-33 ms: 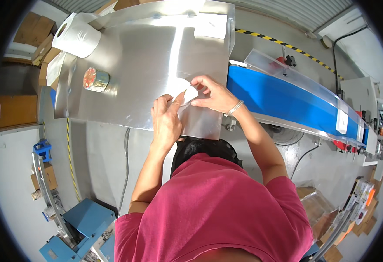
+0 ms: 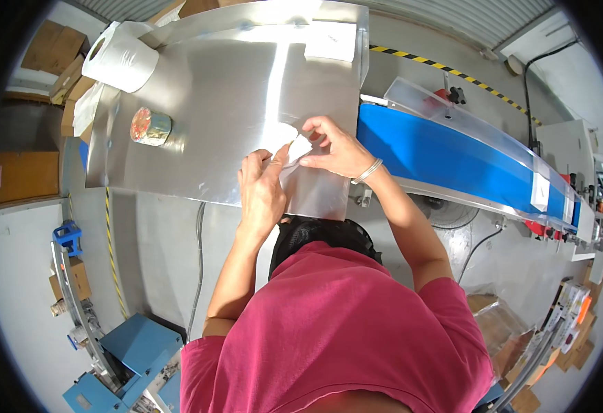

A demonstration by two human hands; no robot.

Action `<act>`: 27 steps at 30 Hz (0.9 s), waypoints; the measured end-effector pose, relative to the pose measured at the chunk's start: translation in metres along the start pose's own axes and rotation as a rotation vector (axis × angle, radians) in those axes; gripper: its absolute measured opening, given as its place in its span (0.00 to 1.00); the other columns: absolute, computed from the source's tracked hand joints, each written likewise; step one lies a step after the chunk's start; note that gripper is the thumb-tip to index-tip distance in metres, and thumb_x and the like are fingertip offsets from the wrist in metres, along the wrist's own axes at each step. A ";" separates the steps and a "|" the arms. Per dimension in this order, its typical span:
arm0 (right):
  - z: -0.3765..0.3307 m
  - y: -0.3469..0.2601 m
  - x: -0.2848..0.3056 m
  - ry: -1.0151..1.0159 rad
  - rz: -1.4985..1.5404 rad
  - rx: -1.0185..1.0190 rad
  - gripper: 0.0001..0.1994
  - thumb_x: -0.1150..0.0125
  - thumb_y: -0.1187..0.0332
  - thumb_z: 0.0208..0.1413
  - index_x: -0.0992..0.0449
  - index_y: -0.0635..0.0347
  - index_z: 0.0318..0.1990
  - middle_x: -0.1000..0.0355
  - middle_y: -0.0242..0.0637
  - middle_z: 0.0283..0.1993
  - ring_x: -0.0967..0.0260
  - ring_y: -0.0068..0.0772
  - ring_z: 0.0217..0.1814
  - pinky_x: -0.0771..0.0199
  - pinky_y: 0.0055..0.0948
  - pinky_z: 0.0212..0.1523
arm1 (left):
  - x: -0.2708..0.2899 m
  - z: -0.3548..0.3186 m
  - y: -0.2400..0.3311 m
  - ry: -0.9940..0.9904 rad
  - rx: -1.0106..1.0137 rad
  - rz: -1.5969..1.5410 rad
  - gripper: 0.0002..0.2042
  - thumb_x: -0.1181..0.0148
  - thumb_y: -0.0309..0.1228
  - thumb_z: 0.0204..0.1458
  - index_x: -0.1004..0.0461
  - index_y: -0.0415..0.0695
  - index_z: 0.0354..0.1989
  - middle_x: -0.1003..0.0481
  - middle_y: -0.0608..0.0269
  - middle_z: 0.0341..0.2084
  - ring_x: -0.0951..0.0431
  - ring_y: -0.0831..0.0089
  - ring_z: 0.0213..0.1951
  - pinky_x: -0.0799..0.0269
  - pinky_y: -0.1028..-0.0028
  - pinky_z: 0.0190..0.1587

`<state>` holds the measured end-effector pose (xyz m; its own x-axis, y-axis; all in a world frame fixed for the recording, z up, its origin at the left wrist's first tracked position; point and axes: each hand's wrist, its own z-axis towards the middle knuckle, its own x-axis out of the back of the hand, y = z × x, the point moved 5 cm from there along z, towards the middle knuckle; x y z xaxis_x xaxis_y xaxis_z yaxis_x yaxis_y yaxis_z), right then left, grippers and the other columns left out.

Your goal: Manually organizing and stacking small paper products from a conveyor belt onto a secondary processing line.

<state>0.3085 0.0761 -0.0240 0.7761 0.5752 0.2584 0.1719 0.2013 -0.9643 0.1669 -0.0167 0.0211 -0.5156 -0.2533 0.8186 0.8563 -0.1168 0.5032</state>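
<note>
pinching a clear plastic bag (image 2: 315,189) at its mouth, left hand (image 2: 261,186) and right hand (image 2: 336,148) work at the steel tabletop (image 2: 226,96) edge; next move likely needs the opening spread toward 12 o'clock.

Bright, sharp fisheye view; glare streaks the steel table (image 2: 198,124), edges bend.

Metal table (image 2: 198,96) ahead of the person. Both hands over its near edge: left hand (image 2: 261,189) just left of right hand (image 2: 334,150), a clear bag (image 2: 308,182) between and under them. Tin (image 2: 151,127) on the table, well left of the hands. Paper roll (image 2: 120,62) at far left corner. Paper sheet (image 2: 330,41) at far right corner. Conveyor belt (image 2: 446,155) right of the table.
</note>
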 end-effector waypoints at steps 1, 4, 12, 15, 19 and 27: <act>0.000 0.001 0.002 0.071 0.044 -0.005 0.22 0.29 0.66 0.43 0.30 0.55 0.46 0.32 0.30 0.46 0.35 0.29 0.47 0.33 0.28 0.48 | 0.000 0.000 0.000 0.001 -0.007 -0.026 0.26 0.49 0.11 0.39 0.26 0.44 0.50 0.33 0.55 0.40 0.33 0.60 0.42 0.39 0.66 0.44; 0.000 -0.002 0.002 0.017 0.033 0.051 0.22 0.28 0.68 0.42 0.31 0.55 0.46 0.33 0.30 0.47 0.35 0.29 0.47 0.33 0.28 0.48 | 0.003 0.000 0.003 -0.011 -0.013 -0.050 0.26 0.49 0.12 0.39 0.26 0.42 0.51 0.33 0.55 0.40 0.33 0.61 0.41 0.39 0.66 0.43; -0.009 0.004 0.007 -0.047 -0.137 0.223 0.18 0.31 0.68 0.46 0.28 0.59 0.44 0.33 0.33 0.46 0.35 0.28 0.46 0.33 0.27 0.48 | -0.001 -0.001 0.010 -0.024 -0.060 -0.070 0.24 0.47 0.13 0.40 0.26 0.41 0.50 0.33 0.54 0.40 0.32 0.60 0.41 0.36 0.65 0.42; -0.020 0.011 0.020 -0.001 -0.092 0.182 0.16 0.33 0.68 0.48 0.29 0.61 0.44 0.33 0.34 0.43 0.35 0.26 0.44 0.33 0.26 0.47 | 0.000 0.000 0.008 -0.007 0.080 -0.180 0.18 0.44 0.16 0.44 0.26 0.41 0.47 0.33 0.51 0.40 0.30 0.56 0.43 0.31 0.65 0.42; -0.048 0.051 0.060 0.234 0.141 -0.178 0.14 0.38 0.65 0.55 0.32 0.63 0.43 0.36 0.31 0.33 0.39 0.18 0.36 0.33 0.21 0.39 | 0.003 -0.003 -0.014 0.038 0.147 -0.039 0.14 0.47 0.18 0.48 0.24 0.43 0.43 0.29 0.49 0.42 0.28 0.55 0.44 0.29 0.64 0.45; -0.173 0.126 0.256 0.883 -0.651 -0.513 0.23 0.41 0.51 0.54 0.29 0.62 0.46 0.26 0.54 0.38 0.26 0.50 0.41 0.28 0.39 0.40 | 0.014 0.000 -0.010 0.090 0.027 0.194 0.15 0.48 0.15 0.45 0.21 0.44 0.39 0.27 0.57 0.39 0.27 0.60 0.42 0.30 0.65 0.46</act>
<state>0.6337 0.1120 -0.0894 0.5670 -0.2967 0.7685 0.7496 -0.2009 -0.6306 0.1509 -0.0193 0.0276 -0.3352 -0.3532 0.8735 0.9374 -0.0324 0.3466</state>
